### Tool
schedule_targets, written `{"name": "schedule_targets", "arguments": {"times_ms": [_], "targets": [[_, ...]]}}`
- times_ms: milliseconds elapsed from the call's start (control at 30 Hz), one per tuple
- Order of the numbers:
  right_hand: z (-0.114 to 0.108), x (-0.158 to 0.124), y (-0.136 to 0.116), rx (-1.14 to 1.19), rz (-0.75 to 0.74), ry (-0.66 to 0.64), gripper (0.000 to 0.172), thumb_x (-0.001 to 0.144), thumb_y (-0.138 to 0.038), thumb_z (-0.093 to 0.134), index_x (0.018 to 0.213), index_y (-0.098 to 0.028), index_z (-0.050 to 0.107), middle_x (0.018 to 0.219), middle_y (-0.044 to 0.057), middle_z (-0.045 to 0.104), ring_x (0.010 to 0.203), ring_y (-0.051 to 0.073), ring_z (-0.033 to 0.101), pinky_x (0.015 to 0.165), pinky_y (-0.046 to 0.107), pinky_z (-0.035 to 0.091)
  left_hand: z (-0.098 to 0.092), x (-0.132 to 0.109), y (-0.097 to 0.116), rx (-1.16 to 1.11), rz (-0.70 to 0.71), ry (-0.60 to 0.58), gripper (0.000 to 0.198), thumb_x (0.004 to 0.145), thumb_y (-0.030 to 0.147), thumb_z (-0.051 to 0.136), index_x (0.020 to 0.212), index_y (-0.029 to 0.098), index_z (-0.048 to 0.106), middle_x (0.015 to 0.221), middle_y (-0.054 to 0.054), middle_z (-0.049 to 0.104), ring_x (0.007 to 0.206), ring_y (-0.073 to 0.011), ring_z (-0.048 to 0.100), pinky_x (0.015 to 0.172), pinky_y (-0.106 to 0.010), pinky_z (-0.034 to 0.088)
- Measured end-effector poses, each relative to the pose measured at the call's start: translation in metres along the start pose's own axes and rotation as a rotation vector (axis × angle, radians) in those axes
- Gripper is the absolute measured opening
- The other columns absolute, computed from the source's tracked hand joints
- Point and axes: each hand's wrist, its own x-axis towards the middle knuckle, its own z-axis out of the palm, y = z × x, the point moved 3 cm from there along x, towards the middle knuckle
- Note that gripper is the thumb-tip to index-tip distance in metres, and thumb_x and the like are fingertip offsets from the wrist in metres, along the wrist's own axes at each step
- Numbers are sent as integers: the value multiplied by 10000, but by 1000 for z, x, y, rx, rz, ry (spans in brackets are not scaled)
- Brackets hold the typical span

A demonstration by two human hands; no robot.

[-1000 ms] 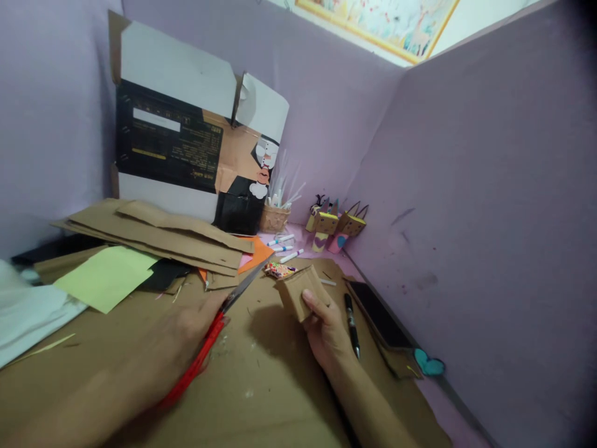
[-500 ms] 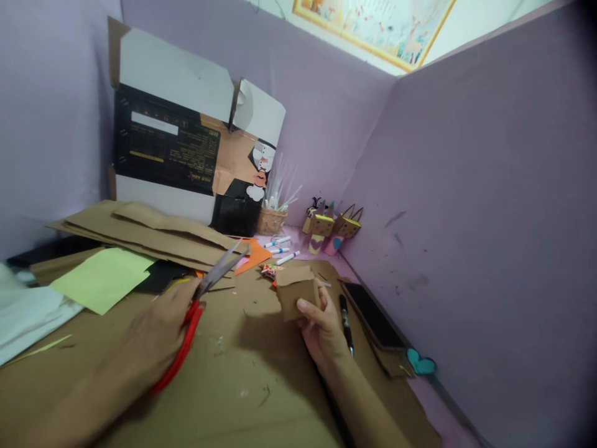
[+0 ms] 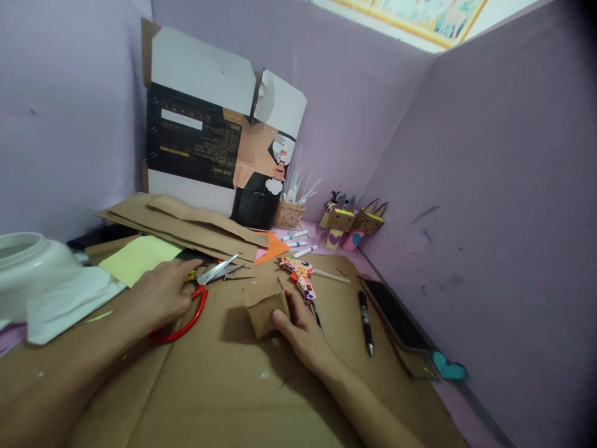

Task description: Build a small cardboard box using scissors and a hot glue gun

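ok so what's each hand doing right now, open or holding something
Left hand: at the red-handled scissors; grip can't be told
Right hand: closed, holding the small cardboard piece

From my remote seat I see red-handled scissors point(image 3: 202, 290), blades parted and pointing forward and right; to their right, a small brown cardboard box point(image 3: 265, 313) (rather rough along its upper edge) is held slightly tilted.

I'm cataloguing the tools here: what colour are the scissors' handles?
The scissors' handles are red, seen best in the head view, beside the left hand.
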Motion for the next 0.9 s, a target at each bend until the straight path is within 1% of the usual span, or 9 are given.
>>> {"name": "schedule_targets", "arguments": {"times_ms": [100,167,233,333,467,567,733,800,900], "targets": [[-5,-3,5,-286,-46,20,486,747,-284,674,1217,-219,568,1395,122,469,1308,297,386,1088,511,254,12,-12,28,-177,120,-62,442,801,344,524,1215,192,543,1202,-99,595,1058,-272,582,872,-392,490],[-8,-5,5,-360,-86,37,505,735,-284,691,1221,-217,571,1382,135,476,1297,311,397,1075,530,270,26,-22,47,-250,227,-148,447,795,356,566,1226,242,540,1292,-80,543,1135,-257,551,918,-380,489],[-10,-7,-2,-371,-169,104,550,734,-279,702,1257,-241,534,1349,129,498,1265,299,433,1051,515,321,37,-30,60,-255,323,-154,403,803,300,565,1201,241,566,1361,-94,483,1221,-266,488,992,-416,442],[-11,-7,-18,-395,-382,187,419,783,-203,647,1188,-288,578,1220,95,567,1152,252,524,971,445,424,48,-33,63,-286,380,-67,318,827,222,520,1132,199,604,1345,-126,494,1242,-263,471,1017,-437,425],[-4,-4,-32,-543,-631,141,307,823,-87,537,1000,-300,671,971,56,656,889,200,601,790,373,498,53,-32,59,-317,450,89,248,834,172,499,1029,179,651,1288,-136,554,1183,-242,535,979,-388,472],[-1,-3,-33,-659,-700,105,310,820,-69,503,942,-288,686,880,47,693,807,201,581,739,377,490,54,-35,60,-221,543,165,271,838,149,490,1042,194,663,1249,-126,602,1130,-228,584,938,-351,507],[2,-5,-35,-833,-742,50,281,816,-88,498,925,-264,688,910,53,708,837,218,566,770,403,474,46,-40,66,53,693,212,315,838,142,478,1095,191,653,1181,-93,659,1109,-266,600,896,-390,534],[2,-6,-37,-879,-761,45,277,810,-91,506,936,-262,684,923,53,710,846,222,562,775,407,470,41,-38,71,43,696,194,280,857,176,476,1068,178,660,1160,-97,669,1088,-260,611,892,-381,531],[2,-7,-38,-896,-794,55,266,798,-92,523,943,-251,680,919,59,711,843,227,555,767,408,471,38,-31,77,-91,521,124,240,897,256,449,897,183,678,1118,-89,670,1007,-210,638,863,-330,526]]}}
